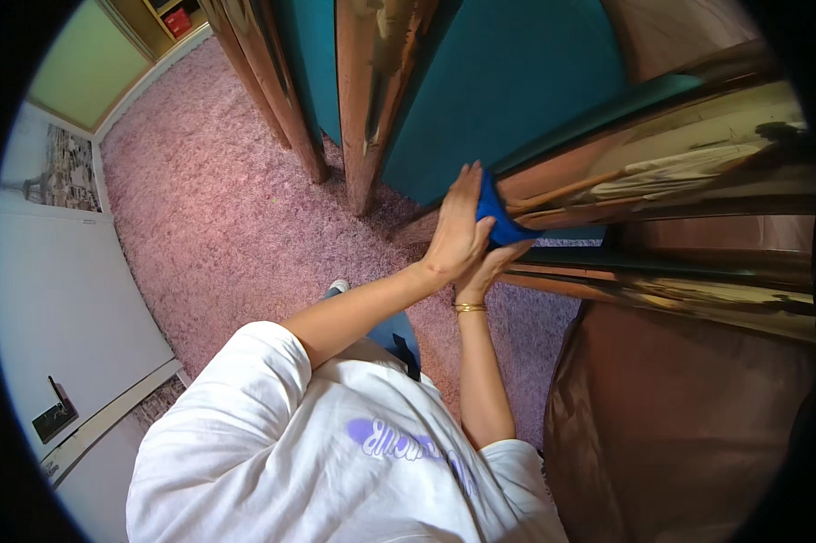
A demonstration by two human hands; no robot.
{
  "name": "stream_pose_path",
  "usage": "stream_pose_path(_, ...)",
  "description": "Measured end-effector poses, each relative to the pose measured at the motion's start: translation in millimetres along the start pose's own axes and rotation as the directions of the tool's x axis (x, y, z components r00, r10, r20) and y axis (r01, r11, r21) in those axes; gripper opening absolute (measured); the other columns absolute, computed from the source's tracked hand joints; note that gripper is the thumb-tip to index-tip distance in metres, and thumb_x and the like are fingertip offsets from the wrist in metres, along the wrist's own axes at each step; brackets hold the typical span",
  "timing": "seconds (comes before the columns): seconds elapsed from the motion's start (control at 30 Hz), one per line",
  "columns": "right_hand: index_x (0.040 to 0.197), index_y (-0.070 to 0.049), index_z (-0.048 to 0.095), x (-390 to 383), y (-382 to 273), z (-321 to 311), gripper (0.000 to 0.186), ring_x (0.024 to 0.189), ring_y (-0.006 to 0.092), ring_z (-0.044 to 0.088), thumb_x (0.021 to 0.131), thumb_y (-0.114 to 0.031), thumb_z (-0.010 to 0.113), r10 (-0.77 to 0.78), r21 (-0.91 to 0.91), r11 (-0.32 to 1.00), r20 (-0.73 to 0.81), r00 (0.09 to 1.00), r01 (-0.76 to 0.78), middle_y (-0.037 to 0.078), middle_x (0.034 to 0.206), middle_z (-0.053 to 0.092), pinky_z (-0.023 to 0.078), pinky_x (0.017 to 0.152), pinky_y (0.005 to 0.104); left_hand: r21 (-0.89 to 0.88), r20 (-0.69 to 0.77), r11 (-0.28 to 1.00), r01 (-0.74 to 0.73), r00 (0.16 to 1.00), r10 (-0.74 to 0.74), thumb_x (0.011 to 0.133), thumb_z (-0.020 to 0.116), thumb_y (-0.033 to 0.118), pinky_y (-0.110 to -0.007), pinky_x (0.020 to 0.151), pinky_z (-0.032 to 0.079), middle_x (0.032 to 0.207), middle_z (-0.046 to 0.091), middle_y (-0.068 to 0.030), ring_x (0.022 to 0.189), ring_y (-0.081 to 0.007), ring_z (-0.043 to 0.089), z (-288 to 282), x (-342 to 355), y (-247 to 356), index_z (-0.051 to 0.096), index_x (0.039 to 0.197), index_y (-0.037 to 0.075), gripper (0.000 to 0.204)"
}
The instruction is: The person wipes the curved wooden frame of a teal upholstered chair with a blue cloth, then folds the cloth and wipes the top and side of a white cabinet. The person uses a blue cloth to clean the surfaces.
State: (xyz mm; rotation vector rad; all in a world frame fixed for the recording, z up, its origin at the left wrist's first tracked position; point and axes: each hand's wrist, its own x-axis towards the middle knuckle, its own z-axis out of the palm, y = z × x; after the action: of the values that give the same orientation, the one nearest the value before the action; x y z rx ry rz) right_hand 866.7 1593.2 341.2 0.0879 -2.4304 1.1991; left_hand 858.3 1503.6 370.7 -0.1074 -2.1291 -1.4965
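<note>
My left hand (456,222) presses a blue cloth (489,204), fingers together, against a tall glossy copper-and-gold framed edge (625,172). Just below it on the right, my right hand (488,271), with gold bangles at the wrist, also grips the cloth, its fingers mostly hidden behind it. Dark teal panels (507,81) sit within and behind the glossy frames, which stand upright on the carpet.
Pink shaggy carpet (200,199) covers the floor. More copper columns (358,109) rise ahead. A white door (73,308) and wall picture (55,172) are at left, a shelf (177,20) far back, brown draped material (670,407) at lower right.
</note>
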Motion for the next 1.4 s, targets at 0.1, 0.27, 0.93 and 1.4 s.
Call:
stream_pose_path(0.1, 0.138, 0.000, -0.006, 24, -15, -15, 0.100, 0.125, 0.0348, 0.028, 0.077, -0.030, 0.068, -0.135, 0.012, 0.990, -0.134, 0.982, 0.137, 0.027, 0.139, 0.015, 0.025, 0.103, 0.0471, -0.140, -0.087, 0.988, -0.064, 0.995, 0.052, 0.090, 0.037, 0.038, -0.042, 0.106, 0.020, 0.137, 0.028, -0.0238, 0.129, -0.0382, 0.025, -4, 35, 34, 0.024, 0.135, -0.002, 0.062)
stream_pose_path(0.27, 0.139, -0.002, -0.005, 46, -12, -27, 0.097, 0.123, 0.0348, 0.031, 0.079, -0.030, 0.065, -0.107, 0.240, 0.963, -0.092, 0.990, 0.126, 0.026, 0.137, 0.017, 0.027, 0.101, 0.0470, -0.204, -0.257, 0.946, -0.250, 0.947, 0.195, 0.088, 0.041, 0.035, -0.045, 0.101, 0.027, 0.133, 0.034, -0.0237, 0.122, -0.0409, 0.034, -4, 73, 77, 0.031, 0.130, -0.005, 0.059)
stream_pose_path(0.93, 0.132, 0.007, 0.015, -5, 93, -13, 0.070, 0.113, 0.0321, 0.044, 0.088, -0.029, 0.055, -0.218, 0.023, 0.974, 0.391, 0.894, 0.227, 0.027, 0.125, 0.037, 0.034, 0.096, 0.0391, 0.006, -0.453, 0.997, 0.077, 0.889, -0.066, 0.078, 0.055, 0.020, -0.045, 0.104, 0.025, 0.135, 0.032, -0.0225, 0.125, -0.0393, 0.031, 64, -59, -30, 0.028, 0.132, -0.003, 0.065)
stream_pose_path(1.4, 0.124, 0.001, 0.032, -23, 122, -167, 0.048, 0.110, 0.0227, 0.045, 0.085, -0.012, 0.057, 0.599, 0.163, 0.658, 0.479, 0.642, -0.736, 0.015, 0.122, 0.043, 0.037, 0.094, 0.0341, -0.074, -0.298, 0.819, 0.569, 0.771, -0.563, 0.061, 0.065, 0.005, -0.041, 0.086, 0.036, 0.107, 0.045, -0.0135, 0.100, -0.0321, 0.041, 179, -117, 29, 0.060, 0.098, 0.010, 0.037)
